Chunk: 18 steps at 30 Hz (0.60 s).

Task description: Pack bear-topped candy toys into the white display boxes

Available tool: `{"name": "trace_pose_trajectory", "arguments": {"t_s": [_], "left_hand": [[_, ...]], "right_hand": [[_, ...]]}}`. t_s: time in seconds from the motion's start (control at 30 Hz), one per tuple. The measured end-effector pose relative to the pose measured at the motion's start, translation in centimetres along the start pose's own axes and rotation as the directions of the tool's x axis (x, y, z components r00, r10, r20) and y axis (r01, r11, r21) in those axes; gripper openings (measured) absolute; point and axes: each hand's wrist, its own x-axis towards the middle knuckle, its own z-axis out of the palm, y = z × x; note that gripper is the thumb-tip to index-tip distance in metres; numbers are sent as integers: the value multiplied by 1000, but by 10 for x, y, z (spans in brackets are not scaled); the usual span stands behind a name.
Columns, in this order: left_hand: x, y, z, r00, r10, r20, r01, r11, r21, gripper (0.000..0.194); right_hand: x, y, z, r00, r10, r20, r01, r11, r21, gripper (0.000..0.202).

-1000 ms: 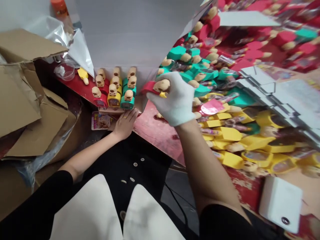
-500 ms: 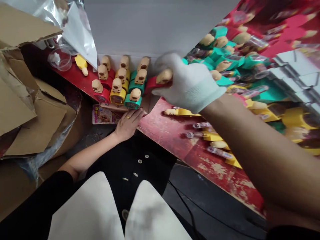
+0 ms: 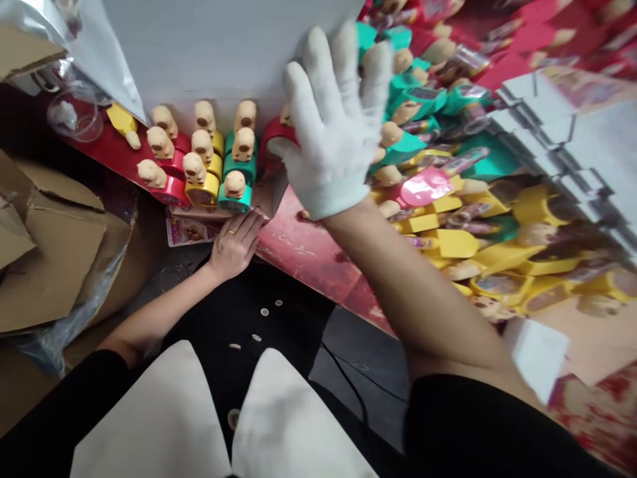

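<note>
My bare left hand, with a ring on one finger, lies with its fingers stretched out along the front flap of an open carton. In the carton stand rows of capybara-topped plastic toys: red toys on the left, yellow toys in the middle, green toys on the right. Another red toy stands right of the green row, partly hidden behind my right hand. My right hand, in a white glove, is spread palm down beside that red toy, its thumb near it. No toy shows in its fingers.
Many loose green toys and yellow toys lie heaped on the red table at right, near stacked white cards. A clear cup and one yellow toy sit at left. Torn cardboard boxes stand at far left.
My right hand has let go of the red toy, which now stands at the right of the rows, and its fingers have spread apart. My left hand stays at the carton's front. The view has shifted.
</note>
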Motion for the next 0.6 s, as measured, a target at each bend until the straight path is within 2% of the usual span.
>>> {"name": "trace_pose_trajectory", "arguments": {"t_s": [0.13, 0.27, 0.37, 0.47, 0.6], "left_hand": [[1, 0, -1, 999, -14, 30, 14, 1000, -11, 47], [-1, 0, 2, 998, -28, 60, 29, 999, -17, 48], [-2, 0, 4, 998, -28, 52, 28, 1000, -9, 48], [-3, -2, 6, 999, -9, 52, 10, 1000, -7, 49], [-3, -4, 8, 996, -15, 89, 17, 1000, -25, 51]], "right_hand": [[-5, 13, 9, 996, -75, -49, 76, 997, 6, 53], [-13, 13, 12, 992, -106, -65, 110, 992, 62, 54], [-9, 7, 5, 998, -64, 13, 63, 995, 83, 55], [-4, 2, -7, 992, -84, 94, 75, 993, 92, 55], [-9, 0, -19, 977, -166, 131, 137, 969, 206, 30]]}}
